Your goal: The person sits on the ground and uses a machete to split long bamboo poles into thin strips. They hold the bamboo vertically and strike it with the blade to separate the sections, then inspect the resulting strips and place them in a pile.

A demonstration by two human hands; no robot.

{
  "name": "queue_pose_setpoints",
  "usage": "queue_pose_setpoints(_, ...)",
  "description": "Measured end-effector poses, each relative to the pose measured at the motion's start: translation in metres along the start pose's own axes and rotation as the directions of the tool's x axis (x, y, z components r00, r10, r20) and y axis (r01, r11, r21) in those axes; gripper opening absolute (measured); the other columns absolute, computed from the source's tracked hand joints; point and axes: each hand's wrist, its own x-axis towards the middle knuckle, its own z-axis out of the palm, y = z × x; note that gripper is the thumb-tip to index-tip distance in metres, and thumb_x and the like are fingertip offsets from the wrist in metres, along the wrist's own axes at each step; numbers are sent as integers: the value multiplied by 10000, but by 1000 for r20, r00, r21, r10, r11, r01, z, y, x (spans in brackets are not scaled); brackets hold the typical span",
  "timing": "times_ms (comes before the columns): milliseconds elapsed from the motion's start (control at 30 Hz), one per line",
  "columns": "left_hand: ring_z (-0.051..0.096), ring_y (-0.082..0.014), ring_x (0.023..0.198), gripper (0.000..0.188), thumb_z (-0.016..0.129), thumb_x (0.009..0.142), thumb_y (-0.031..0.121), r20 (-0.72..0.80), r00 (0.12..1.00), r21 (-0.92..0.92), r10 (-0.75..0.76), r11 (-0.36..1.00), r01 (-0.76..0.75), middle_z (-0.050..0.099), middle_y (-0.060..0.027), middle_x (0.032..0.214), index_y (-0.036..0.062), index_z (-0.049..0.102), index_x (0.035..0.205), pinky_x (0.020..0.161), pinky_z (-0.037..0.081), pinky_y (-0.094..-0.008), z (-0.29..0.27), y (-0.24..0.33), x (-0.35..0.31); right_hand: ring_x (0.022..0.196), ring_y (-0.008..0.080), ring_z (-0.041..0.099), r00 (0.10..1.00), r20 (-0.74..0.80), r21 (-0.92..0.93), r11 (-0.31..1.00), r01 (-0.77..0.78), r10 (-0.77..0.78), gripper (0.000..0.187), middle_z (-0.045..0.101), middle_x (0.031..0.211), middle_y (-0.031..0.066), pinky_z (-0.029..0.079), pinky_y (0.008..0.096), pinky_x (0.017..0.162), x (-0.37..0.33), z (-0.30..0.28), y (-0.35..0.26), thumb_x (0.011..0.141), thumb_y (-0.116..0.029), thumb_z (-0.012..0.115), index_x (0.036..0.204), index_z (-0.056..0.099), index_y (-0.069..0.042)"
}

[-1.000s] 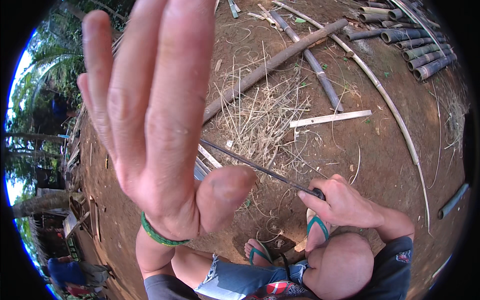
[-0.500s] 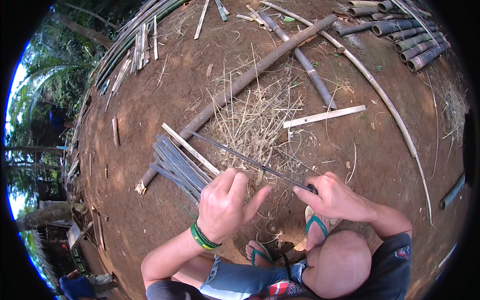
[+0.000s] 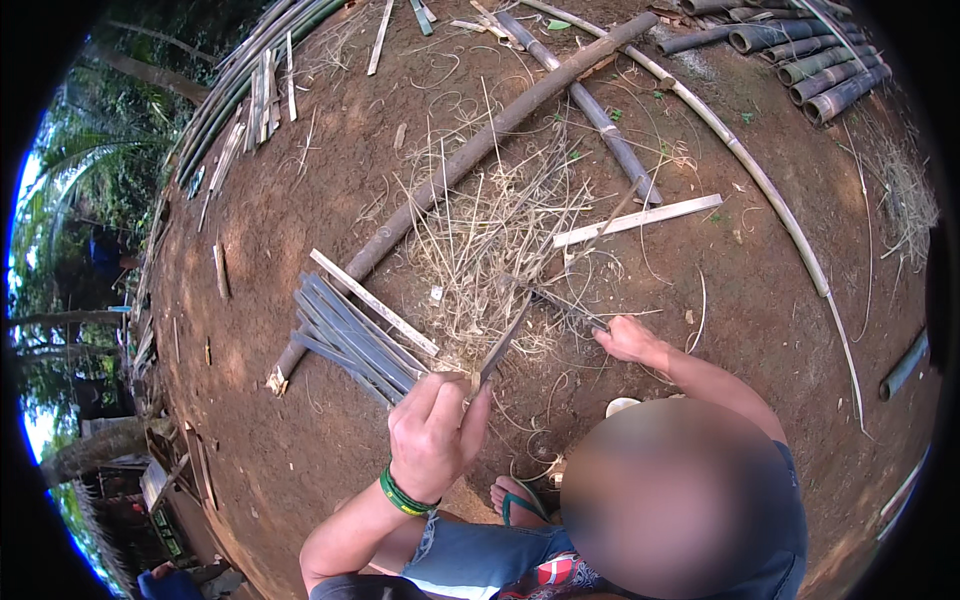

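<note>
My left hand (image 3: pixel 432 435), with a green and yellow band at the wrist, is closed on one end of a narrow bamboo strip (image 3: pixel 503 347). The strip slants up and away to the right. My right hand (image 3: pixel 632 340) grips a knife (image 3: pixel 568 306), its dark blade angled toward the strip's far end. Whether blade and strip touch there, I cannot tell. Just beyond my left hand lies a bundle of dark bamboo strips (image 3: pixel 345 335), a pale slat (image 3: pixel 375 303) along its side. Under the blade spreads a heap of thin shavings (image 3: pixel 490 235).
A long pole (image 3: pixel 455 165) crosses the dirt, over a darker pole (image 3: pixel 617 140). A pale slat (image 3: pixel 640 220) lies beside the shavings. Cut bamboo tubes (image 3: pixel 825 75) are stacked far right, and a long curved cane (image 3: pixel 765 185) bends along the right. A blurred round shape (image 3: pixel 675 495) covers my lap.
My right hand has moved farther away with the knife. My left thumb, stretched out before, has closed in, and the strip now shows slanting up from that hand. The whole view has shifted slightly.
</note>
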Motion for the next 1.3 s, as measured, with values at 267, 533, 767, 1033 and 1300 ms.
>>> queue_pose_setpoints(267,603,-302,597,229,769,750,-21,-11,995,18,-102,995,102,608,-131,765,10,552,815,547,474,-345,-9,-13,-20,876,492,682,997,80,64,998,-28,23,543,667,865,359,530,531,829,-42,-12,-33,938,-414,569,922,699,113)
queue_pose_setpoints(533,679,-128,755,146,573,997,24,-234,743,-427,-627,753,501,684,-90,876,-10,532,861,694,564,-270,-54,-53,-62,450,122,490,923,333,320,898,-302,191,599,498,533,12,403,327,444,-47,-37,-59,957,-566,606,617,517,-81)
queue_pose_setpoints(767,739,-241,901,142,514,1041,78,-405,414,-844,-815,508,173,710,-137,967,69,459,910,827,623,-350,-95,-47,-110,415,60,429,968,124,812,582,28,-220,369,463,528,-46,342,253,387,-33,-82,-173,961,-353,703,761,575,-70)
queue_pose_setpoints(1033,666,-286,1129,63,574,1025,113,-210,328,-978,-921,194,-83,690,-157,1154,62,551,997,1046,509,-406,-64,-4,-131,430,86,432,950,-83,913,359,193,-299,358,424,542,-50,378,273,410,49,-110,-337,925,-353,742,790,491,-137)
queue_pose_setpoints(1300,609,-280,1238,494,668,983,309,59,464,-697,-884,296,653,642,-198,1283,0,530,1343,1046,491,-410,-134,11,-157,457,100,449,859,-83,966,171,193,-505,307,434,562,-50,403,283,442,70,-120,-471,910,-252,741,761,496,-142)
